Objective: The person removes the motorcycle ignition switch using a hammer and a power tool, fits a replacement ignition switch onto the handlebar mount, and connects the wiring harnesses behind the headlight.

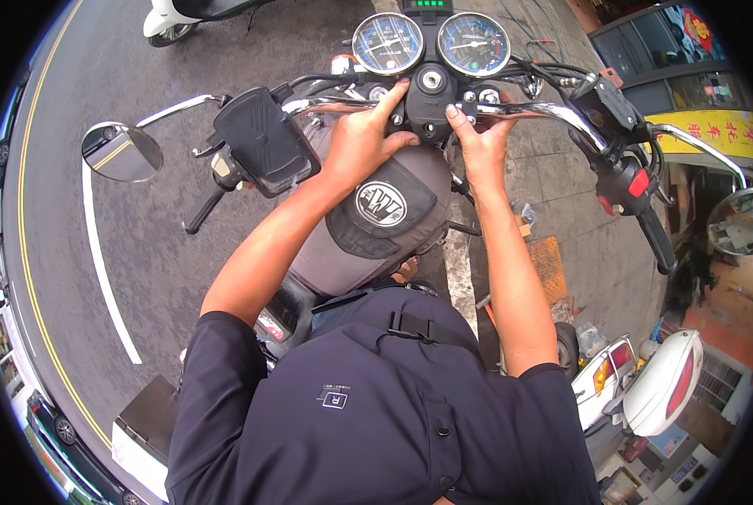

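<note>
Dark cloth of the person's shirt (376, 404) fills the space closest to the eye; beyond it, a black cover (429, 103) sits mid-handlebar (553, 112), just below a round key switch (431, 80). To the cover's left, the left hand (362, 139) has its thumb and forefinger spread apart, the forefinger up along the side, the thumb near the lower edge. The right hand (482, 151) lays its thumb by the right edge, its other fingers passing behind the bar. I cannot tell whether either set of fingers closes on anything.

From where I stand, the cover looks like light, stiff plastic, rather smooth, perhaps brittle at any clips; its two side edges seem the best hold.

Next come the left gauge (388, 45) and right gauge (474, 45), a grey cloth tank cover (309, 244) and a phone holder (259, 139). Farther off stands a white scooter (662, 383).

The black cover's underside and the curled fingertips are hidden, glare washes over the gauges, and the right mirror (734, 223) is cut off by the dark rim.
</note>
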`<control>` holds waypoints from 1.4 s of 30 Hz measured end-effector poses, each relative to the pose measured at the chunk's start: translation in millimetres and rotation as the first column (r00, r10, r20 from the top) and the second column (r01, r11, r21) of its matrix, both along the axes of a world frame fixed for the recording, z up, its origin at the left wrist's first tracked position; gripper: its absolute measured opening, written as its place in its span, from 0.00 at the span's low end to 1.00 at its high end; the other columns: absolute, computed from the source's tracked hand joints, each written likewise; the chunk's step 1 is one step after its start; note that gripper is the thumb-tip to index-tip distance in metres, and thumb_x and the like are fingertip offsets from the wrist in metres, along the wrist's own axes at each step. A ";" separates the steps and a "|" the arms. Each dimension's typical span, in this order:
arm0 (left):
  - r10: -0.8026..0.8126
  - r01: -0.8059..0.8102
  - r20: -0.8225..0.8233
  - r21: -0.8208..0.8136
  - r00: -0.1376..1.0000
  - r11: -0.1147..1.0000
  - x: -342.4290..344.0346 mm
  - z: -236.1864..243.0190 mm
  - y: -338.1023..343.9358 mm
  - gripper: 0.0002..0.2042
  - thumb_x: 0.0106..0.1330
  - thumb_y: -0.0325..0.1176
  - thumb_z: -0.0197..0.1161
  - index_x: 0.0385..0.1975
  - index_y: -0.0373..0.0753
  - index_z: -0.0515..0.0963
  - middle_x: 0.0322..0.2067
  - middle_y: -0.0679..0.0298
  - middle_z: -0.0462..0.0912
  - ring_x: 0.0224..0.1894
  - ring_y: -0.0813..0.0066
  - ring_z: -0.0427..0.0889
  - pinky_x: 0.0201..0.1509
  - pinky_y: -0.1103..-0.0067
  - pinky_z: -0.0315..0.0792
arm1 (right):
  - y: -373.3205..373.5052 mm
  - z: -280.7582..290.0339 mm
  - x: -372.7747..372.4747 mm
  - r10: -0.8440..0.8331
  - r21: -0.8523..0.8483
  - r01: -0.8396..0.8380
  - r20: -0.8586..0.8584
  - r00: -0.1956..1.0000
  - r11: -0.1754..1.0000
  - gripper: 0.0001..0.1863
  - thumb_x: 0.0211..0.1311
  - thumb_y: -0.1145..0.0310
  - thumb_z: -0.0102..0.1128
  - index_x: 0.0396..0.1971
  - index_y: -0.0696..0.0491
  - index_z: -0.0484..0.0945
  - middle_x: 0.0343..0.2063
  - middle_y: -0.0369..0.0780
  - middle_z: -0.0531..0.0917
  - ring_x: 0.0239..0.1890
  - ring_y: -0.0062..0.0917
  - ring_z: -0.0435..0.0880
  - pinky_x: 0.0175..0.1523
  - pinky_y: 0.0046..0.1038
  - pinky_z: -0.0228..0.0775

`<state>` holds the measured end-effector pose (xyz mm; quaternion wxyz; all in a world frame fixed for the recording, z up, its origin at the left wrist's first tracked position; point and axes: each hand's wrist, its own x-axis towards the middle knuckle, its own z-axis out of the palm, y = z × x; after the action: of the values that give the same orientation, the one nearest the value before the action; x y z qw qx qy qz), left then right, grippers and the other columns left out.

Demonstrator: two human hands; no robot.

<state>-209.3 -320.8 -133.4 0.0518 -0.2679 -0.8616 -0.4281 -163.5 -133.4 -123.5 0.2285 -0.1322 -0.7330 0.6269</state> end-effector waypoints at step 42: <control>-0.377 -0.635 0.695 0.716 0.613 0.288 171.1 -2.2 -98.3 0.12 0.67 0.34 0.60 0.47 0.38 0.74 0.23 0.71 0.71 0.21 0.79 0.67 0.26 0.82 0.63 | 130.1 -156.5 269.0 0.139 -0.224 0.004 0.617 0.775 0.975 0.21 0.64 0.62 0.60 0.52 0.56 0.72 0.31 0.35 0.80 0.31 0.17 0.77 0.33 0.21 0.69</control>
<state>-38.2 -419.2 -135.6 -0.1365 0.1151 -0.3797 -0.9077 105.6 -3.4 -280.1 -0.0674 -0.3309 -0.7001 0.6292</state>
